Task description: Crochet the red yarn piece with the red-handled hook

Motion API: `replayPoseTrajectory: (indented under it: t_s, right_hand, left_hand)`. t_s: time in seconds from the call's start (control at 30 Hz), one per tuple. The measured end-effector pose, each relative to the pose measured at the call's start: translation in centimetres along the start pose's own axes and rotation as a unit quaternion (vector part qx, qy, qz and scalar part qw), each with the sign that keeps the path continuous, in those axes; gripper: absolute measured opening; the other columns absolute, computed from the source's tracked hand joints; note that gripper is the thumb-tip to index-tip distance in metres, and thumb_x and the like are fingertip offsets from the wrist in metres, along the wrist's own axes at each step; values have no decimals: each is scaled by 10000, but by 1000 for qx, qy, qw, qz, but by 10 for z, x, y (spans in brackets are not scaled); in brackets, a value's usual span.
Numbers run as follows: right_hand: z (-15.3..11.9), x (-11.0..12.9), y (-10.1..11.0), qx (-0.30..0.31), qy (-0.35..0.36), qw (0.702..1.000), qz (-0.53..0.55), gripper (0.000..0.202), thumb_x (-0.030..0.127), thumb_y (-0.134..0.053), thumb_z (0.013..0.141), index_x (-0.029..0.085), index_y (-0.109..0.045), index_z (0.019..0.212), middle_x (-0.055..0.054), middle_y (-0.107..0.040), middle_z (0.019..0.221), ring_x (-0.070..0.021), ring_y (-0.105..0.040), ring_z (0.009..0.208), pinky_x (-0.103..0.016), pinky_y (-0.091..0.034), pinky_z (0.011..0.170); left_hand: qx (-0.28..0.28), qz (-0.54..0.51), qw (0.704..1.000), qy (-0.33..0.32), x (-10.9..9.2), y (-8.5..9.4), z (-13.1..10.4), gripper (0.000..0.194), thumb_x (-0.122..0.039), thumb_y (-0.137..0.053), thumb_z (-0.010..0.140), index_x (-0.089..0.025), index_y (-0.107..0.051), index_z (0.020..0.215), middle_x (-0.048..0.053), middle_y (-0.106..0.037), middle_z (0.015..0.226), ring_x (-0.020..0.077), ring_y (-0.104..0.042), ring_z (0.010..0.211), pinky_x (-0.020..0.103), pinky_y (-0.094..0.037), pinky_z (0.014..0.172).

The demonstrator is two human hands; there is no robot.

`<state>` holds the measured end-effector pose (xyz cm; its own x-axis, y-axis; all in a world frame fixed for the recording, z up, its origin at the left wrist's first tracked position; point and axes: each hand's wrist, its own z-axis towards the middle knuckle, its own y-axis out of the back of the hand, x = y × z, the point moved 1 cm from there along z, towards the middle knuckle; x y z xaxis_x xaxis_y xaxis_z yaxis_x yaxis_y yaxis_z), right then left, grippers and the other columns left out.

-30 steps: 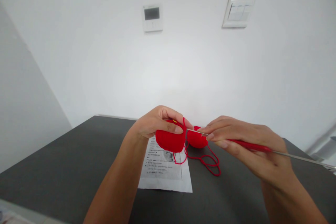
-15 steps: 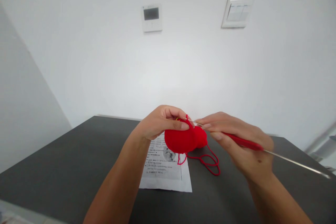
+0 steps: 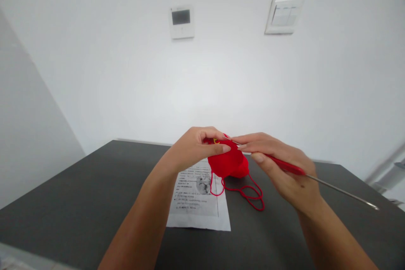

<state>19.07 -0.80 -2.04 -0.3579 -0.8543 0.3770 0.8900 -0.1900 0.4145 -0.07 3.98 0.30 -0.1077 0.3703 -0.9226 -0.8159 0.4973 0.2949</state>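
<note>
My left hand (image 3: 193,147) pinches a red crochet piece (image 3: 223,163) between thumb and fingers along its upper edge. A small yellow stitch marker (image 3: 216,141) shows at that edge by the fingers. In my right hand (image 3: 281,164) is a crochet hook (image 3: 289,166) with a red grip and a metal shaft at both ends. Its left tip meets the top edge of the piece near my left fingertips. Behind the piece sits a ball of red yarn (image 3: 242,170), partly hidden. Loose red yarn (image 3: 253,196) loops over the table below it.
A printed sheet of paper (image 3: 199,215) lies on the dark table (image 3: 79,202), under the crochet piece. On the white wall behind are a thermostat (image 3: 182,22) and a light switch (image 3: 282,17).
My right hand and the hook have moved a little left, closer to my left hand. The crochet piece has tilted and shifted right, covering more of the yarn ball.
</note>
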Motion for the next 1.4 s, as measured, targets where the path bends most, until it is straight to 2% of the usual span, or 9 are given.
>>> replayPoseTrajectory:
  t_s: [0.13,0.27,0.43,0.6,0.83,1.0,1.23,1.4]
  right_hand:
    - [-1,-2,0,-25,-32,997,61,187,209,-534,902,259,-710,941,-46,-726,1030,-206,-671,979,-365,-557,842]
    - [0,-5,-1,-37,-41,993,105,168,239,-544,902,251,-711,915,-50,-732,1011,-209,-680,951,-384,-565,831]
    - [1,-10,-2,-50,-31,988,140,155,245,-556,895,250,-711,903,-55,-731,995,-216,-676,955,-399,-563,825]
    - [0,-12,0,-52,-39,987,150,156,234,-562,892,259,-716,897,-48,-730,992,-215,-671,968,-386,-558,831]
    - [-3,-16,7,2,-61,982,177,159,242,-558,894,258,-716,901,-46,-731,994,-219,-677,963,-391,-557,838]
    - [-2,-12,13,56,-81,977,189,177,261,-541,901,239,-707,842,-51,-735,987,-218,-690,923,-352,-573,767]
    - [-3,-8,18,99,-73,987,104,193,228,-507,916,215,-693,863,-64,-722,1008,-200,-679,934,-313,-557,793]
    - [1,-2,14,127,-20,992,-1,194,192,-492,917,213,-685,902,-69,-702,1023,-179,-663,920,-286,-546,796]
  left_hand:
    - [-37,51,997,-39,-3,2,-4,159,-298,-682,737,-155,-705,802,64,-667,923,162,-597,820,264,-452,700]
    - [-50,-18,998,-15,-2,4,-4,176,-281,-701,720,-145,-687,832,51,-672,842,149,-598,774,257,-451,677]
    - [-28,-128,991,-4,3,3,1,277,-213,-747,650,-141,-689,911,52,-682,861,146,-610,779,265,-464,714]
    - [-5,-159,987,13,4,-2,3,355,-170,-738,640,-144,-684,991,31,-661,811,135,-603,770,262,-455,727]
    - [-17,-88,996,22,0,-3,-2,333,-152,-683,666,-135,-680,999,-3,-584,731,104,-542,679,245,-419,652]
    - [-6,-21,1000,20,-1,-3,-3,316,-158,-647,685,-133,-673,999,-3,-562,722,106,-519,662,246,-411,623]
    - [-16,33,999,2,4,-6,-2,365,-176,-604,720,-145,-648,1081,4,-576,744,118,-535,686,259,-440,641]
    - [-38,99,994,-24,3,-12,-5,399,-171,-573,733,-161,-640,1127,33,-637,847,145,-574,767,277,-468,689]
